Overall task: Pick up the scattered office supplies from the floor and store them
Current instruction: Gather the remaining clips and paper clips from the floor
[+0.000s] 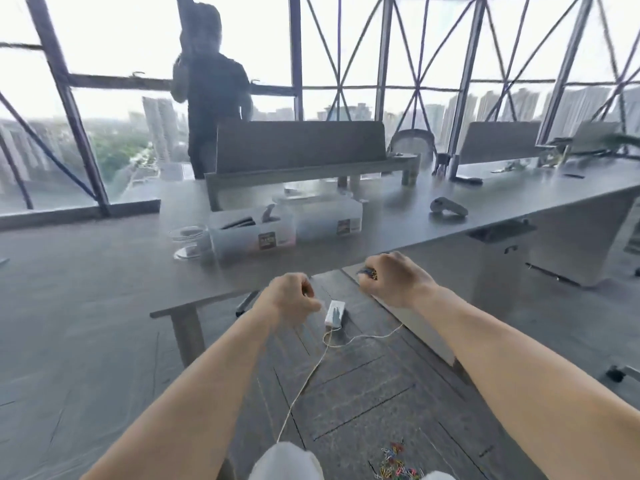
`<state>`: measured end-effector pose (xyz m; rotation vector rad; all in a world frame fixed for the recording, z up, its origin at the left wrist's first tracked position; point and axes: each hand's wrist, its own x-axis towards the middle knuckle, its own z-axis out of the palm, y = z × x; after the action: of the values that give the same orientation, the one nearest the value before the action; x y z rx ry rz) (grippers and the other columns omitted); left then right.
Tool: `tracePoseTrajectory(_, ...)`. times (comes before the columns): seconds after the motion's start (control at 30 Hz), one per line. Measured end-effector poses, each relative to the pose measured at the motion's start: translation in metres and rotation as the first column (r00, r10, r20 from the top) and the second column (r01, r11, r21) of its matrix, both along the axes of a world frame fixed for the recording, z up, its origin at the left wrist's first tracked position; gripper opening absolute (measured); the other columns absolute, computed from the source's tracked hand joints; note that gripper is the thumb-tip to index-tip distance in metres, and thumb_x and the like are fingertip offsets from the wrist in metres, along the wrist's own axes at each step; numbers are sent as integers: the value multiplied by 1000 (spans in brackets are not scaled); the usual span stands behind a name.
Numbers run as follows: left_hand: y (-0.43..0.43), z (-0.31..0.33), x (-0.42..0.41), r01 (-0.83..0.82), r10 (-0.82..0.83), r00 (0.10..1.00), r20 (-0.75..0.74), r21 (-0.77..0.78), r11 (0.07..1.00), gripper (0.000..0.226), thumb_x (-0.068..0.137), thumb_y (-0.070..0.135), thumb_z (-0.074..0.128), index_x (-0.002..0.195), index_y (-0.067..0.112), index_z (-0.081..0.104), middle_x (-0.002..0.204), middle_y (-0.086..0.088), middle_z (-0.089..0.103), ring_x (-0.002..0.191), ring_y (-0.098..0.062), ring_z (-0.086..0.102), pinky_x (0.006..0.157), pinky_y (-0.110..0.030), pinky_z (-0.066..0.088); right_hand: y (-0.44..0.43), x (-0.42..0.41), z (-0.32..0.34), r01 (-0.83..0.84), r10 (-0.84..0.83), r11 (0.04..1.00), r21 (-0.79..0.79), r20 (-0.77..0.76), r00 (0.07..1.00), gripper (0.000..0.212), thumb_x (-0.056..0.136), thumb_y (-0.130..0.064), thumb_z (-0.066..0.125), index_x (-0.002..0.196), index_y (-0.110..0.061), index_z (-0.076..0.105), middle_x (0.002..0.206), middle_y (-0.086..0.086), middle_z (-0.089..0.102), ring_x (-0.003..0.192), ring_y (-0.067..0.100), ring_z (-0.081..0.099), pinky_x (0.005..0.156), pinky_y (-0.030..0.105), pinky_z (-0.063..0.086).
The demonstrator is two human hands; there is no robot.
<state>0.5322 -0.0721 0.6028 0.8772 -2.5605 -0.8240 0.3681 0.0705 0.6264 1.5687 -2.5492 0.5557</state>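
Here, box labels blur unreadable; right hand grips coloured paper clips.

At your feet the paper clips are a mix of red, blue, yellow, green and pink. The bunch of clips in your right hand shows blue and a little yellow, as far as the blur lets you tell. The carpet is dark grey, crossed by thin darker lines in rectangles. On it you have a white box with a grey-blue mark and a white cord. The desk is plain mid-grey. The clear tubs carry dark labels. Your trousers are white.
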Motion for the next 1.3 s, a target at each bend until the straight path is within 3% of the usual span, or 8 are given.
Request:
tracePoseTrajectory(0.27, -74, 24, -7, -27, 28, 1000, 4, -122, 992, 5, 83, 25, 61, 85, 21, 62, 86, 5, 64, 85, -17, 58, 68, -25, 41, -71, -21, 15, -41, 42, 999, -20, 18, 999, 26, 88, -34, 54, 65, -22, 49, 70, -1, 59, 73, 28, 57, 63, 34, 46)
tracePoseTrajectory(0.53, -209, 49, -46, -153, 149, 988, -38, -149, 977, 34, 98, 12, 41, 119, 16, 68, 122, -6, 67, 114, -25, 58, 92, -24, 41, -195, -87, 19, -135, 139, 986, -95, 40, 990, 28, 91, -34, 57, 67, -19, 55, 67, -1, 61, 69, 22, 58, 56, 29, 40)
tracePoseTrajectory(0.7, -263, 52, -59, -169, 160, 985, -64, -183, 969, 29, 94, 16, 58, 120, 22, 70, 114, -3, 71, 108, -24, 62, 96, -29, 45, -260, -103, 31, -222, 226, 969, -108, 27, 974, 29, 89, -26, 56, 63, -15, 50, 60, 0, 55, 59, 22, 50, 49, 26, 32)
tracePoseTrajectory(0.83, -290, 45, -79, -167, 156, 983, -94, -123, 978, 25, 90, 19, 66, 115, 23, 70, 104, 1, 72, 93, -17, 63, 85, -23, 46, -303, -113, 48, -300, 301, 950, -87, 3, 954, 27, 90, -24, 56, 68, -10, 58, 66, 3, 60, 62, 20, 53, 52, 27, 36)
tracePoseTrajectory(0.97, -304, 39, -115, -118, 116, 993, -32, -108, 987, 31, 85, 22, 73, 115, 23, 66, 99, 8, 74, 87, -8, 66, 74, -17, 51, -334, -127, 57, -337, 336, 939, -68, -28, 942, 27, 89, -23, 56, 70, -5, 57, 65, 6, 58, 62, 22, 51, 56, 29, 41)
tracePoseTrajectory(1.03, -310, 38, -120, -114, 112, 993, -32, -111, 987, 41, 83, 27, 75, 122, 22, 63, 102, 8, 74, 87, -7, 65, 78, -24, 52, -343, -134, 61, -341, 339, 938, -61, -50, 940, 26, 89, -23, 56, 70, -7, 56, 63, 5, 57, 57, 18, 49, 53, 27, 39)
tracePoseTrajectory(1.13, -325, 34, -98, -239, 221, 967, -126, -160, 958, 33, 89, 32, 67, 120, 22, 63, 100, 9, 70, 89, -8, 65, 80, -28, 50, -358, -142, 67, -352, 349, 935, -48, -56, 935, 27, 91, -23, 55, 73, -4, 59, 62, 5, 55, 51, 13, 42, 43, 21, 29)
tracePoseTrajectory(1.3, -332, 19, -53, -369, 323, 917, -233, -187, 911, 24, 93, 27, 63, 115, 21, 67, 111, 6, 67, 102, -9, 58, 86, -22, 41, -396, -129, 66, -410, 410, 911, -51, -13, 912, 30, 88, -21, 54, 59, -14, 49, 59, -1, 52, 55, 17, 46, 50, 27, 33)
